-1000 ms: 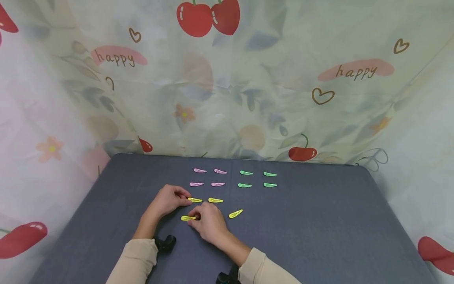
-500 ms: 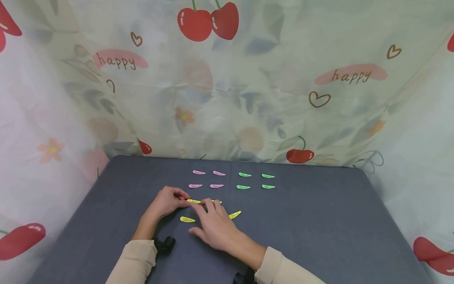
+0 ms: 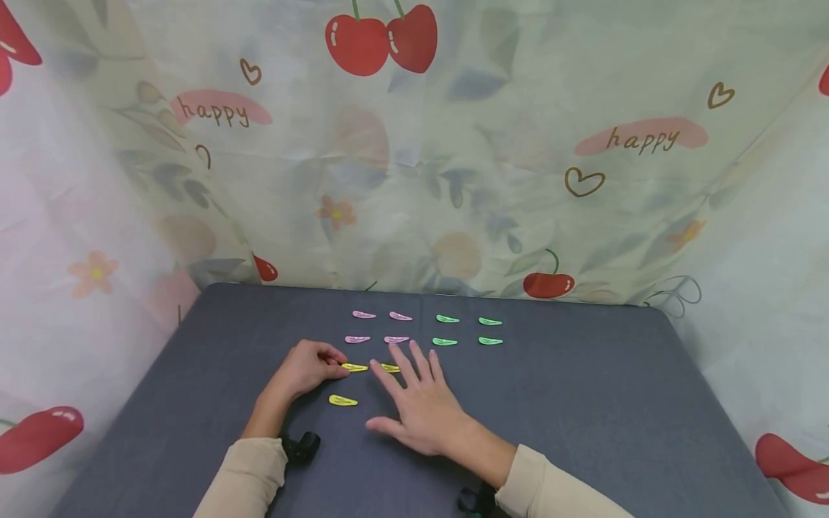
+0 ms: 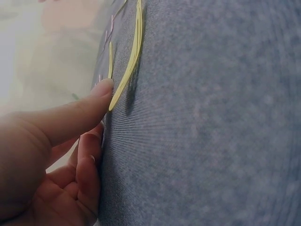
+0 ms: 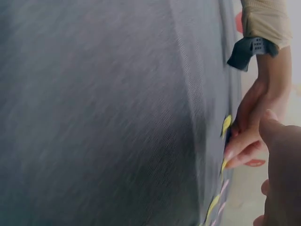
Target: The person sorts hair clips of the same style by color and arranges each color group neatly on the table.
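My left hand [image 3: 314, 365] is at the left end of a yellow snap hair clip [image 3: 355, 367], pinching it between thumb and curled fingers at the table surface. In the left wrist view, the thumb tip [image 4: 106, 87] meets that clip [image 4: 110, 59]. My right hand [image 3: 424, 410] is spread with straight fingers and holds nothing. Its fingers partly cover a second yellow clip [image 3: 391, 367]. Another yellow clip [image 3: 342, 401] lies nearer, between the hands. The fourth yellow clip, seen earlier on the right, is hidden behind the right hand.
Several pink clips [image 3: 357, 339] and several green clips [image 3: 445, 342] lie in two short rows farther back. They rest on a dark grey cloth-covered table [image 3: 583, 403]. A printed curtain [image 3: 414, 180] hangs behind the table's back edge.
My right hand has let go of the near yellow clip, which stays in place. It has moved right with its fingers spreading, now covering the slanted yellow clip. The left hand has stayed put.
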